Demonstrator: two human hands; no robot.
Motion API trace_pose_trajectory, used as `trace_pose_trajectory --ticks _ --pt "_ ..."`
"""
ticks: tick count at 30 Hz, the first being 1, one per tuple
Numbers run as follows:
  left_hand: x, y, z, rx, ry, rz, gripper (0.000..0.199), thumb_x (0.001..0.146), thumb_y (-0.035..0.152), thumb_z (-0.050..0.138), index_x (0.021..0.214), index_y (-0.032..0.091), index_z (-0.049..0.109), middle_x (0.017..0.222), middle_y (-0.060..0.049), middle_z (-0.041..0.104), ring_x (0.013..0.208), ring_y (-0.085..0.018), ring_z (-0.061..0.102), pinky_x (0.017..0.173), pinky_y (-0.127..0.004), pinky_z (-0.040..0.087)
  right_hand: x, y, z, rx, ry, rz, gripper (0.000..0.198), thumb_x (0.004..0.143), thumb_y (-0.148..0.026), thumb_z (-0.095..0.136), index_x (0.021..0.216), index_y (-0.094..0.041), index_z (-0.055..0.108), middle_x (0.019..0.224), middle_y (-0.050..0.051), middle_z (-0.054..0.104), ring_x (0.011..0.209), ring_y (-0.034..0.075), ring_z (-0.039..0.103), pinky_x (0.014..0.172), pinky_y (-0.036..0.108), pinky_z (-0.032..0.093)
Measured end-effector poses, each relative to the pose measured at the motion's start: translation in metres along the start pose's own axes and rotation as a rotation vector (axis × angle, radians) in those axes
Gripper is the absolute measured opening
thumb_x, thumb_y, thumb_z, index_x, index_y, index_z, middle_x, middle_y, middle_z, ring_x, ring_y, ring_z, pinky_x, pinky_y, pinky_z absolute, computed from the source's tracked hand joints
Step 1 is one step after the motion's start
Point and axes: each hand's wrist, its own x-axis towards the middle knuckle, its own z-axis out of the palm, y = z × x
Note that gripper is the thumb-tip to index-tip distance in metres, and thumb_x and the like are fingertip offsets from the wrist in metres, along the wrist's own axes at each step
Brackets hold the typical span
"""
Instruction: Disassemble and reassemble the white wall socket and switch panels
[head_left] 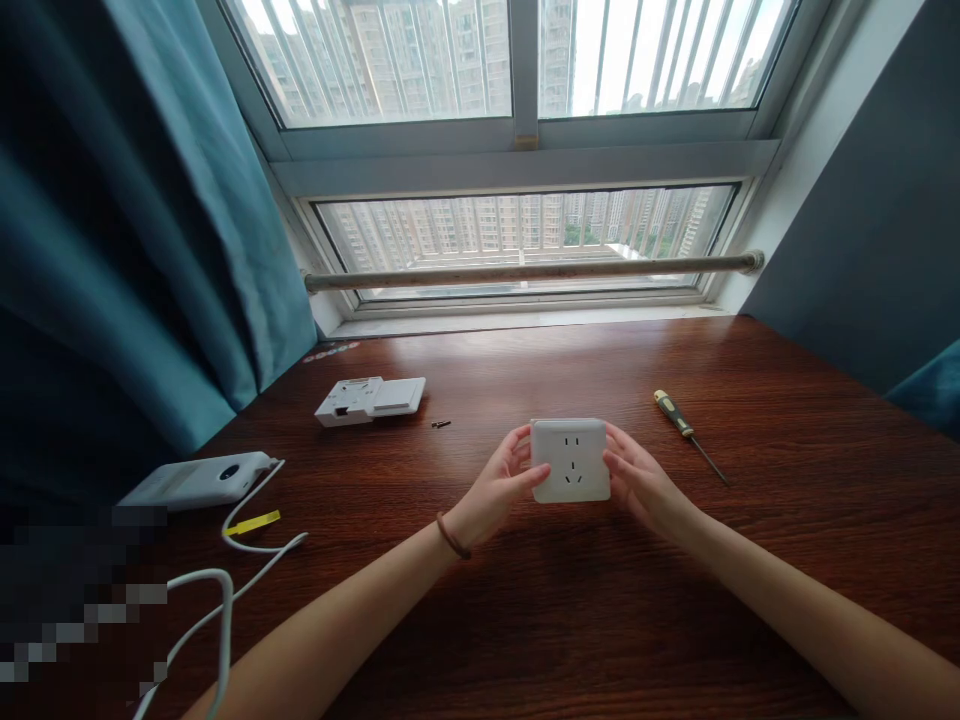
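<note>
A white wall socket (571,482) with a five-hole face is held up toward me over the table. My left hand (508,480) grips its left edge, thumb across the front and fingers behind. On the opposite edge my right hand (636,475) holds it, the thumb near the front and the other fingers partly hidden. To the right lies a screwdriver (679,415) with a dark and yellow handle, its shaft pointing toward the lower right. A few small screws (441,424) rest left of the socket. Beyond them sit white socket parts (371,398).
On the left, a white device (202,480) with a dark round spot has a white cable (225,620) running toward the front edge. A yellow tag (255,522) is on that cable. A blue curtain (150,220) hangs at left; a window with a rail (525,272) stands behind the wooden table (570,620).
</note>
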Motion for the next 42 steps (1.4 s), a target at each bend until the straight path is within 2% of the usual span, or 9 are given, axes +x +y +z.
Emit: trace_pose_trajectory --ticks 5,9,16,21,26,32,35,38,42 --pt "0.001 -0.006 0.002 0.069 0.054 -0.063 0.038 0.071 0.032 0.068 0.101 0.019 0.048 0.098 -0.006 0.062 0.091 -0.019 0.058 0.078 -0.033 0.046 -0.002 0.004 0.005 0.116 0.04 0.124 0.035 0.08 -0.034 0.06 0.112 -0.022 0.054 0.117 0.007 0.059 0.11 0.023 0.054 0.092 0.037 0.043" --pt "0.004 -0.006 0.001 0.121 0.103 -0.086 0.032 0.074 0.044 0.061 0.082 0.017 0.045 0.073 0.001 0.056 0.065 -0.012 0.054 0.058 -0.024 0.044 -0.006 0.004 0.007 0.077 0.046 0.162 0.034 0.078 -0.033 0.062 0.109 -0.021 0.053 0.113 0.008 0.061 0.108 0.024 0.054 0.085 0.036 0.047" --pt "0.007 -0.013 -0.001 0.162 0.113 -0.021 0.037 0.074 0.048 0.059 0.075 0.016 0.041 0.066 0.004 0.05 0.057 -0.007 0.047 0.051 -0.017 0.039 -0.008 0.002 0.011 0.081 0.073 0.186 0.036 0.078 -0.035 0.063 0.108 -0.02 0.053 0.11 0.01 0.062 0.099 0.024 0.059 0.071 0.032 0.051" --pt "0.003 -0.012 -0.003 0.187 0.095 -0.099 0.038 0.079 0.053 0.05 0.087 0.018 0.042 0.074 0.002 0.052 0.057 -0.01 0.054 0.049 -0.022 0.047 -0.007 0.006 0.01 0.158 0.095 0.218 0.037 0.076 -0.037 0.064 0.108 -0.019 0.053 0.107 0.009 0.063 0.089 0.023 0.062 0.063 0.031 0.052" --pt "0.001 -0.005 -0.002 0.233 -0.078 -0.239 0.055 0.077 0.046 0.058 0.119 0.022 0.032 0.091 -0.008 0.061 0.063 -0.019 0.065 0.056 -0.035 0.054 -0.003 0.008 0.005 0.198 0.147 0.236 0.039 0.078 -0.041 0.061 0.111 -0.02 0.055 0.107 0.009 0.064 0.086 0.022 0.063 0.059 0.027 0.05" --pt "0.003 -0.009 -0.003 0.161 0.027 -0.175 0.052 0.078 0.041 0.058 0.12 0.02 0.035 0.113 -0.016 0.057 0.07 -0.023 0.067 0.06 -0.04 0.056 -0.004 0.003 0.007 0.207 0.095 0.228 0.035 0.078 -0.039 0.061 0.108 -0.019 0.06 0.105 0.008 0.065 0.091 0.021 0.062 0.072 0.031 0.051" --pt "0.004 -0.013 -0.006 0.121 -0.046 -0.197 0.057 0.08 0.043 0.056 0.125 0.021 0.03 0.11 -0.017 0.059 0.071 -0.023 0.068 0.067 -0.04 0.054 -0.002 -0.003 0.005 0.165 0.083 0.215 0.032 0.077 -0.038 0.062 0.101 -0.017 0.064 0.098 0.008 0.068 0.088 0.021 0.063 0.075 0.033 0.051" --pt "0.005 -0.016 -0.008 0.099 -0.067 -0.174 0.065 0.08 0.046 0.055 0.129 0.019 0.021 0.104 -0.017 0.061 0.078 -0.024 0.067 0.076 -0.039 0.051 0.011 -0.017 -0.023 0.094 0.21 0.169 0.028 0.076 -0.036 0.063 0.094 -0.015 0.066 0.091 0.008 0.069 0.083 0.02 0.064 0.071 0.031 0.052" --pt "0.005 -0.017 -0.007 0.16 -0.004 -0.161 0.066 0.079 0.045 0.057 0.128 0.017 0.021 0.101 -0.017 0.063 0.079 -0.023 0.067 0.076 -0.039 0.05 0.034 -0.046 -0.114 -0.105 0.713 0.033 0.02 0.074 -0.031 0.061 0.085 -0.015 0.066 0.08 0.006 0.069 0.067 0.016 0.063 0.051 0.025 0.052"
